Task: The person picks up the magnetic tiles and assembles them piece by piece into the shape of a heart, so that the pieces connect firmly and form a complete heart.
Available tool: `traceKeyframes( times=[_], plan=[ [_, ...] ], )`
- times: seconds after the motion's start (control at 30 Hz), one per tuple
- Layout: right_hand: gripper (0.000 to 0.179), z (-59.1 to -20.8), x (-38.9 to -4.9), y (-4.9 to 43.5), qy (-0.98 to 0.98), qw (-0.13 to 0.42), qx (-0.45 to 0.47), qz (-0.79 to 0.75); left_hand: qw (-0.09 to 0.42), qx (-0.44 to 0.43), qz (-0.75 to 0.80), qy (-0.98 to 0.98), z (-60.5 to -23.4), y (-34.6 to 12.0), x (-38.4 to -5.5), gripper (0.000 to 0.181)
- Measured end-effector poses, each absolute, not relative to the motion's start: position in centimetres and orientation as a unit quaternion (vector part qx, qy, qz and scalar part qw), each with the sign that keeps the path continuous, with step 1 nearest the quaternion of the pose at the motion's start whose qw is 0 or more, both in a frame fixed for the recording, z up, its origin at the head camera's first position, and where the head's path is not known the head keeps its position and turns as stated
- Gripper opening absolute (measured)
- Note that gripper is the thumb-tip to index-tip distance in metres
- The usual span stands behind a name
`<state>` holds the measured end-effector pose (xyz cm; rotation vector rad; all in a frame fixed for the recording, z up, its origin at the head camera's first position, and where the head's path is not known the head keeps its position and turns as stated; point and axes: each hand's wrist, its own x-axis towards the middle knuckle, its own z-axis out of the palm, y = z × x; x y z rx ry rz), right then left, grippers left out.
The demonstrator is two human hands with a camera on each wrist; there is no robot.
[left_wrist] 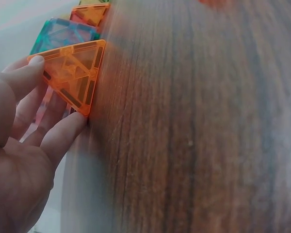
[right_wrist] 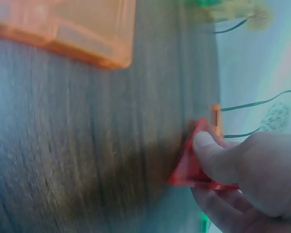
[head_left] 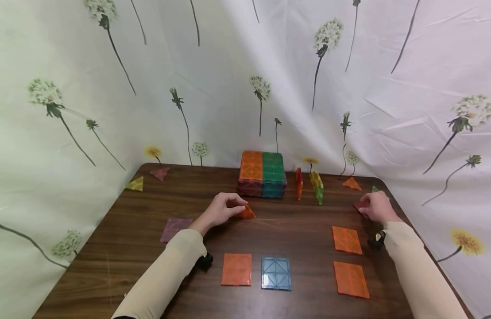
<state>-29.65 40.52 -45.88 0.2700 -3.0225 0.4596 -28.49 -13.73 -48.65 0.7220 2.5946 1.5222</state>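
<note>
My left hand [head_left: 223, 209] pinches an orange triangular magnetic tile [left_wrist: 77, 75] by its corner, and the tile stands upright with one edge down at the tabletop. It is in front of a block of stacked square tiles [head_left: 252, 165], orange and green on top. At the table's right side my right hand [head_left: 377, 207] holds a red triangular tile [right_wrist: 196, 162] between thumb and fingers, tilted close over the wood. Just beyond that hand lie an orange triangle [head_left: 352, 183] and a green tile [head_left: 375, 189], the latter partly hidden by the hand.
Orange squares [head_left: 351, 279] and a blue square [head_left: 276, 274] lie flat near the front. A red tile [head_left: 299, 184] and a yellow-green tile [head_left: 317, 187] stand on edge right of the block. At left are a purple square [head_left: 175, 229], yellow triangle [head_left: 135, 184] and pink triangle [head_left: 160, 173].
</note>
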Motion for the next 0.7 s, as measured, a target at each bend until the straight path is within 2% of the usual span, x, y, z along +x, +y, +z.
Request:
traceKeyframes(
  times=[0.17, 0.27, 0.5, 0.7],
  plan=[
    [0.025, -44.3, -28.2, 39.8, -0.978, 0.021, 0.048, 0.203, 0.025, 0.23, 0.489, 0.841, -48.6, -13.7, -28.5, 0.014],
    [0.027, -43.5, -27.1, 38.8, -0.972, 0.033, 0.04, 0.229, 0.029, 0.225, 0.489, 0.843, -48.6, -13.6, -28.5, 0.014],
    [0.025, -42.2, -25.3, 34.7, -0.952, 0.109, 0.112, 0.262, 0.027, 0.219, 0.492, 0.843, -48.7, -13.8, -28.3, 0.015],
    [0.018, -42.0, -25.2, 29.6, -0.928, 0.094, 0.183, 0.312, 0.014, 0.234, 0.488, 0.841, -48.6, -13.7, -28.4, 0.013]
  ],
)
